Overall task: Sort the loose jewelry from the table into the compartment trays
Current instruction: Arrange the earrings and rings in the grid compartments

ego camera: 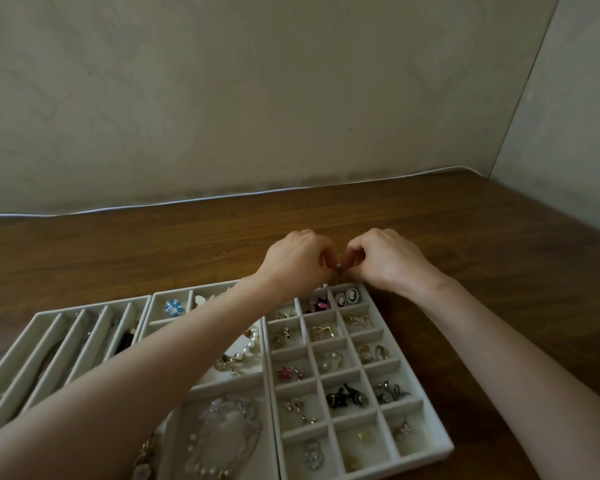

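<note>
Bare beige wall (291, 98) stands behind a brown wooden desk (482, 237), and 3 pale trays sit side by side on the near part of it: a long-slot tray (84, 306) on the left, a middle tray (174, 291) with wide sections, and a grid tray (413, 457) of small squares on the right. Most squares already hold earrings or charms.

Both arms reach over the trays. The left hand (297, 261) and right hand (385, 261) meet just past the far rim of the grid tray, knuckles up. The fingers (328, 263) of the 2 hands are curled in, with their tips pressed together on a tiny gold piece (338, 268). It is held above the desk, close to the square with the cameo earrings (347, 296).

The step looks like fiddling with a clasp or a pair before stowing it (what exactly the piece is, I cannot tell; it is too small and half hidden). To do it well, I would keep the pinch light but closed and work low over the tray, so a slip lands in felt and not on the wood. Then let 1 hand carry it alone to a free square and lower it in rather than dropping it, because a bounce could send it into a neighbouring square.
</note>
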`<action>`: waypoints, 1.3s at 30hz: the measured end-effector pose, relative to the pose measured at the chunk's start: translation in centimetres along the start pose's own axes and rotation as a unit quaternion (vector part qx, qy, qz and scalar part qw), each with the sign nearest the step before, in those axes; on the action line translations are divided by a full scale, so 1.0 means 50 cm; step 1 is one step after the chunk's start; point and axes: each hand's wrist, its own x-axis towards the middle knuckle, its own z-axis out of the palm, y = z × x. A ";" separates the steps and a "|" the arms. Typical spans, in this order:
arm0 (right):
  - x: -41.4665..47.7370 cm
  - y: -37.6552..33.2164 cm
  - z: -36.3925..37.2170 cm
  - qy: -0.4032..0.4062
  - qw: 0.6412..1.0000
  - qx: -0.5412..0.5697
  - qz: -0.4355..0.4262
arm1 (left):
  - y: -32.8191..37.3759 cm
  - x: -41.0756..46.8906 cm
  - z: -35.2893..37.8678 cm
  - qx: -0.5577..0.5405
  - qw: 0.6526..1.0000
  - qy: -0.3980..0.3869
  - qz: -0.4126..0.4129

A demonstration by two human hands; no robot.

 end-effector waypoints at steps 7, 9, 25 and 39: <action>0.001 0.000 -0.001 0.000 1.000 0.014 0.004 | 0.025 0.018 -0.007 0.039 0.997 -0.042 -0.046; 0.001 0.000 -0.002 0.004 1.000 0.015 0.003 | 0.034 0.019 -0.008 0.060 0.995 -0.047 -0.061; 0.002 0.014 -0.011 0.025 0.996 0.089 0.005 | 0.016 0.003 -0.021 -0.028 0.997 -0.019 -0.063; -0.022 0.012 -0.056 -0.119 0.991 0.067 -0.004 | 0.022 -0.024 -0.025 0.002 0.998 -0.059 -0.003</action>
